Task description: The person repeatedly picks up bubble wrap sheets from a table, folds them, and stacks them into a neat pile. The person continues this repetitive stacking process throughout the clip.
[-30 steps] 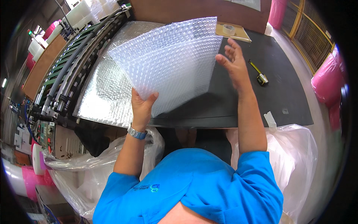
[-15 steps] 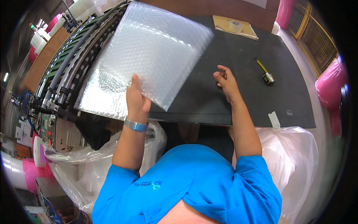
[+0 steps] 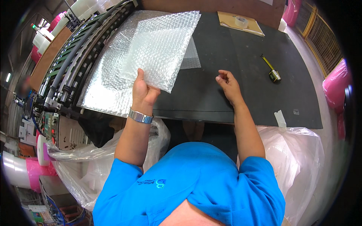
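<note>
My left hand [image 3: 145, 92], thumb on top, grips the lower edge of a clear bubble-wrap sheet [image 3: 162, 51] and holds it up at a slant. Beneath it, a larger silvery bubble-wrap sheet [image 3: 100, 86] lies on the left of the dark table [image 3: 211, 94], beside the machine rollers. Part of another clear bubble-wrap piece [image 3: 192, 58] shows behind the raised sheet's right edge; I cannot tell whether it is separate. Over the middle of the table hovers my right hand [image 3: 230, 88], fingers loosely bent and somewhat apart, holding nothing.
A yellow tape measure [image 3: 274, 76] lies at the right, slightly pulled out. A tape roll [image 3: 241, 22] rests on brown paper envelopes [image 3: 226, 19] at the back. Rollers [image 3: 71, 67] border the left side. Plastic bags [image 3: 298, 158] hang at the front edge; a tape strip [image 3: 280, 119] sticks there.
The clear sheet in my left hand has swung left and tilted more upright, uncovering more of the silvery sheet and the piece behind. My right hand has barely moved.
</note>
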A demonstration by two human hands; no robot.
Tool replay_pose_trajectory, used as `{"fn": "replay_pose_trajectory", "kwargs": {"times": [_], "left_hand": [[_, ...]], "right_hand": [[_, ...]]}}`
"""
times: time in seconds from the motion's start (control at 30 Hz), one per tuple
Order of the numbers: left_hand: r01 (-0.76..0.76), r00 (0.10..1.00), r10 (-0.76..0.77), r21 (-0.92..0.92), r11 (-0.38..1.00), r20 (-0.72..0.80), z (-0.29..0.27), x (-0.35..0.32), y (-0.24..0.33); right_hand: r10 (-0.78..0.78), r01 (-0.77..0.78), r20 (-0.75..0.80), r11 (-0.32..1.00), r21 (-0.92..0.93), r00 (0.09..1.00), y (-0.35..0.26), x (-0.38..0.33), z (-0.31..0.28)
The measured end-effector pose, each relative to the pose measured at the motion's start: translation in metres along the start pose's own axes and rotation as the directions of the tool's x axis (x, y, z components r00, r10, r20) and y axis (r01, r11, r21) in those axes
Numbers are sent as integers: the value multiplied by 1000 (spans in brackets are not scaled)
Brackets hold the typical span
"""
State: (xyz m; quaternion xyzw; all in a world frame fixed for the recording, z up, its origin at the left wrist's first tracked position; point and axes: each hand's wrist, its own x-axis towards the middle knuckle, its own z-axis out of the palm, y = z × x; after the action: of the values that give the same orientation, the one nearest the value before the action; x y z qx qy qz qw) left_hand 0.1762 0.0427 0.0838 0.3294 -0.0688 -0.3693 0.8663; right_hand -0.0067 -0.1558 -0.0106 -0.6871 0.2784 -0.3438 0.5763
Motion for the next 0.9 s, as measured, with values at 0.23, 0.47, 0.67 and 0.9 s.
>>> {"fn": "replay_pose_trajectory", "kwargs": {"times": [0.23,0.47,0.67,0.9], "left_hand": [[34,998,-34,0,999,-58,13,-12,1],[161,984,-173,-197,967,-47,10,-12,2],[216,975,-224,-250,944,-5,7,-10,0],[81,997,-81,-78,994,-7,-2,-8,-6]], "right_hand": [[-31,31,16,999,-12,999,1,0,-1],[-26,27,16,999,-43,1000,-2,-2,0],[-25,26,19,997,-74,999,-7,-4,1],[-38,39,26,998,-47,999,-8,-5,2]]}}
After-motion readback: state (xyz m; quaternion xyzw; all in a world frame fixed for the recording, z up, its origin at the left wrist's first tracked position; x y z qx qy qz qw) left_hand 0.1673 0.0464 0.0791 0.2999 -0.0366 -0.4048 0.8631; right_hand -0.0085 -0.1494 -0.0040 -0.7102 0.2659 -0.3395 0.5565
